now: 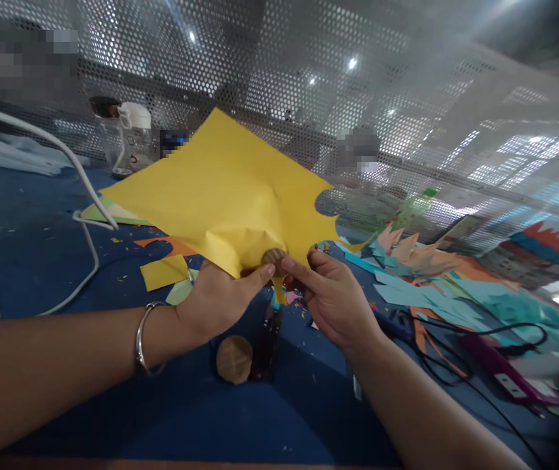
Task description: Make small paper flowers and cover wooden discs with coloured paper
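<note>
A large yellow paper sheet point(230, 189) is held up over the blue table point(171, 418), with a round notch cut from its right edge. My left hand point(220, 297) grips the sheet's lower edge, thumb on top, and a small round wooden disc point(274, 256) shows at the thumb tip. My right hand point(332, 294) pinches the same lower edge beside the disc, fingers closed. A silver bangle point(145, 339) sits on my left wrist. A second wooden disc point(234, 359) lies on the table below my hands, next to dark scissors point(267, 346).
Cut paper scraps in orange, teal and yellow point(406, 274) cover the table to the right. A white cable point(83, 189) loops at the left. A clear bottle with a white cap point(130, 140) stands at the back. Black cords and a purple tool point(494, 365) lie at the right. Perforated metal mesh point(308, 59) backs the table.
</note>
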A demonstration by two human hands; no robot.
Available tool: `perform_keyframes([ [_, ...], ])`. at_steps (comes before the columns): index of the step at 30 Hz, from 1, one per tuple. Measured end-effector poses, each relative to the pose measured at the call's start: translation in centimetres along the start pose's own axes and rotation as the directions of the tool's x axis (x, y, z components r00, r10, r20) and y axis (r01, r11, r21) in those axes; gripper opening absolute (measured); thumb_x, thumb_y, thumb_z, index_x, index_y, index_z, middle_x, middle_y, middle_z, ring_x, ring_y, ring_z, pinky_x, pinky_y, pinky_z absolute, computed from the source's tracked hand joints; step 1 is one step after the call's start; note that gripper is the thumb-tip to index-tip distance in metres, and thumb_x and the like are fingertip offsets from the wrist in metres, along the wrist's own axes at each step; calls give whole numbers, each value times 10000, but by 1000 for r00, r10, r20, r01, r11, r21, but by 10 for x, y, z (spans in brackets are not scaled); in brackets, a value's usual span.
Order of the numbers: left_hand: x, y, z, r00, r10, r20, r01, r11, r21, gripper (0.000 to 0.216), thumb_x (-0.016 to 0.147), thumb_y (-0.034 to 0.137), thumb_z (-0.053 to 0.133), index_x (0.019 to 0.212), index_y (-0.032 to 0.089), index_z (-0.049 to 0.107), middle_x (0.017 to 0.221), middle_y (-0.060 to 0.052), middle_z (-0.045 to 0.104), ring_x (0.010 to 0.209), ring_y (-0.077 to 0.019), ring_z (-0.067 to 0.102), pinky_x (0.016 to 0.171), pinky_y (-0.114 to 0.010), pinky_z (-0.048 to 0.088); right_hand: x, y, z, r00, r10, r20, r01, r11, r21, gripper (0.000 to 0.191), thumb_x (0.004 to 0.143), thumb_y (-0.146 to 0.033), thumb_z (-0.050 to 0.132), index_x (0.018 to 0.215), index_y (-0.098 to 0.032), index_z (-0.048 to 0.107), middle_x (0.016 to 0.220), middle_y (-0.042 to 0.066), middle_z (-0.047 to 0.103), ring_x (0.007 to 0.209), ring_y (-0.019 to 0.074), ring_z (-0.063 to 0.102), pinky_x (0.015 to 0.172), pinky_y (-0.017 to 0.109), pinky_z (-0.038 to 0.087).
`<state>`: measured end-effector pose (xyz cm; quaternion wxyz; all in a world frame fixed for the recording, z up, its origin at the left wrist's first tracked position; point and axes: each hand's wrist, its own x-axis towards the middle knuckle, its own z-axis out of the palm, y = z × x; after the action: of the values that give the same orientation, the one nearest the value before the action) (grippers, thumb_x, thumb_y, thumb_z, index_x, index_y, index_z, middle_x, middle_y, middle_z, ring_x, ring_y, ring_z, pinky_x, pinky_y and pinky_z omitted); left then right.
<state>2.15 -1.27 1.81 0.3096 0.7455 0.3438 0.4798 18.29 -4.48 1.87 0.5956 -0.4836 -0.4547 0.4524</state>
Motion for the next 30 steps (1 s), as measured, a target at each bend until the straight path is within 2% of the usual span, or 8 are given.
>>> perform_keyframes([
  [4,-2,4,0,999,-42,-17,41,997,-65,179,836,295,654,983,242,741,1062,-57,769,1083,-258,684,1002,-401,506,-3,-4,3,999,6,-38,-4,999,46,461,627,-355,889,614,-209,451,571,-60,534,562,100,525,553,243,427],
  [7,-5,8,2,981,-185,-52,166,952,-258,139,792,282,700,918,236,740,1008,-48,774,974,-239,708,908,-372,547,-5,-7,5,999,13,-49,-10,999,45,453,617,-353,891,591,-205,463,555,-51,549,530,95,503,509,238,400],
  [11,-9,15,4,931,-354,87,318,671,-670,215,782,349,709,929,195,737,984,-61,767,848,-226,716,761,-345,584,-6,-10,5,998,11,-57,-7,998,69,390,602,-343,895,604,-201,532,555,-40,570,522,102,503,492,245,398],
  [13,-10,19,4,914,-366,174,355,518,-778,236,804,371,676,912,172,741,969,-68,765,847,-231,714,768,-352,583,-5,-11,5,999,6,-51,-1,996,85,352,595,-339,897,632,-194,578,592,-31,594,537,101,509,503,245,408],
  [15,-11,23,4,902,-375,214,377,442,-814,227,805,363,667,867,159,744,945,-72,765,861,-232,711,779,-339,576,-5,-10,4,999,3,-39,1,997,81,325,605,-346,892,668,-189,615,631,-24,608,554,99,513,510,243,413],
  [21,-11,24,10,841,-518,156,413,429,-803,250,734,321,770,936,179,736,997,-63,757,786,-179,698,701,-296,570,-4,-7,3,1000,15,5,-15,998,56,282,649,-352,872,730,-198,651,720,0,645,568,115,534,500,266,440],
  [25,-8,21,11,786,-597,161,462,395,-794,181,715,243,781,861,147,735,886,-75,765,690,-166,697,653,-290,567,-4,-7,3,999,33,28,-34,999,26,278,643,-361,875,735,-201,667,717,1,643,563,112,528,481,260,438],
  [30,-5,21,9,765,-623,164,485,389,-783,98,759,188,728,848,146,729,841,-59,763,656,-146,692,635,-272,572,-5,-6,2,999,53,10,-53,999,-10,293,654,-388,864,770,-202,669,746,5,650,587,115,537,475,250,425],
])
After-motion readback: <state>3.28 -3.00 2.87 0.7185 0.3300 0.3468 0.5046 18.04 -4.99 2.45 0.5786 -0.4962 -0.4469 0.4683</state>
